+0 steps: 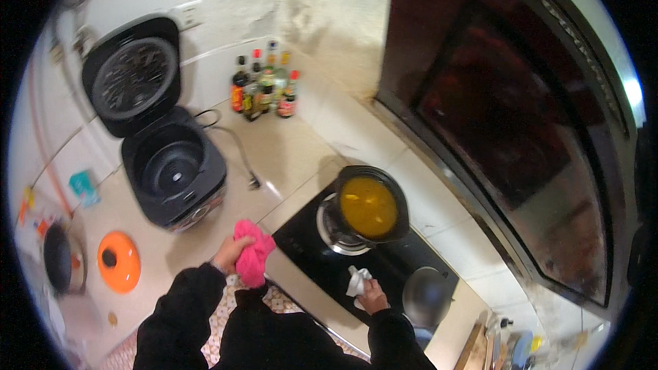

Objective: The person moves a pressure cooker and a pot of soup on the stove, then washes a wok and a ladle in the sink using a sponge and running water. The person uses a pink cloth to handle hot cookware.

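Observation:
A bunched pink cloth (253, 254) is gripped in my left hand (232, 253), above the counter's front edge beside the stove. My right hand (373, 298) holds a crumpled white cloth or tissue (360, 281) against the black glass cooktop (318, 244). On the rear burner, a dark pot (403, 200) contains yellow-orange liquid (369, 208) with a few pale pieces in it. To the right of my right hand is a round metallic item (425, 295), blurred, at the other burner's position.
An open rice cooker (175, 174) stands left, its power plug (254, 182) lying on the counter. Several sauce bottles (264, 87) occupy the corner. An orange lid (119, 262) and a saucepan (64, 257) are far left. Right of the stove is a wooden board (472, 347).

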The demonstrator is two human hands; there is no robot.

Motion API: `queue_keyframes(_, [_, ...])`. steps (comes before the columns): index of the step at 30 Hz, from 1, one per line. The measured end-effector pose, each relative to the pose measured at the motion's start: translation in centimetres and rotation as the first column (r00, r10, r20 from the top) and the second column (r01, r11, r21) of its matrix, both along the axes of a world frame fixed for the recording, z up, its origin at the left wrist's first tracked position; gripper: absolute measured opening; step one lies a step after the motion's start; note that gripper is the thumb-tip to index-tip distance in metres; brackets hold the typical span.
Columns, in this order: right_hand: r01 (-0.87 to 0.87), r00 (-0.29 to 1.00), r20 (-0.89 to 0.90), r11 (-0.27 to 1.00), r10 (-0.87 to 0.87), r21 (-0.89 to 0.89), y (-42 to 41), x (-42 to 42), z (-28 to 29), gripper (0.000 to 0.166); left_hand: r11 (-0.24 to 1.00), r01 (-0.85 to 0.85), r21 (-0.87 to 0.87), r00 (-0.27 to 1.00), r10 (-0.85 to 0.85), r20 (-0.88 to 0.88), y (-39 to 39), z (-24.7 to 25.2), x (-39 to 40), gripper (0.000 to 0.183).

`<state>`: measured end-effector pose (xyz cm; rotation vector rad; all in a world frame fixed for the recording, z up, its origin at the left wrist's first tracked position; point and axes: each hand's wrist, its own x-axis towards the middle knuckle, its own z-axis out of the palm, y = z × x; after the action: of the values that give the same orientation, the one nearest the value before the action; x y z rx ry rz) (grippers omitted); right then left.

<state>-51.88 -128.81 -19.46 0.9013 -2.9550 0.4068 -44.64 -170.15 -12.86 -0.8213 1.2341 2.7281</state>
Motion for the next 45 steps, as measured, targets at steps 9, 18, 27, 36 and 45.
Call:
queue_keyframes(9, [0.216, 0.976, -0.068, 0.960, -0.208, 0.175, -0.3, 1.1, -3.3, 0.055, 0.883, -0.461, 0.090, 0.847, 0.407, 0.342, 6.8, -5.7, 27.4, 0.022])
queue_keyframes(18, [0.294, 0.955, -0.042, 0.929, -0.292, 0.223, -1.5, 1.1, -2.9, 0.058, 0.787, -0.612, 0.081, 0.764, 0.561, 0.317, 11.6, -7.7, 34.7, 0.025])
queue_keyframes(27, [0.357, 0.929, 0.004, 0.902, -0.369, 0.243, -1.0, 1.5, -3.7, 0.066, 0.819, -0.573, 0.026, 0.797, 0.549, 0.254, 7.4, -5.8, 33.6, 0.022])
queue_keyframes(36, [0.359, 0.933, -0.086, 0.901, -0.349, 0.244, -0.9, 1.3, -5.1, 0.061, 0.830, -0.552, -0.072, 0.776, 0.544, 0.318, 2.5, -4.4, 37.3, 0.020])
queue_keyframes(45, [0.383, 0.923, -0.074, 0.892, -0.377, 0.240, -1.4, 1.2, -5.3, 0.056, 0.841, -0.529, -0.111, 0.785, 0.535, 0.312, 1.2, -4.2, 38.4, 0.022])
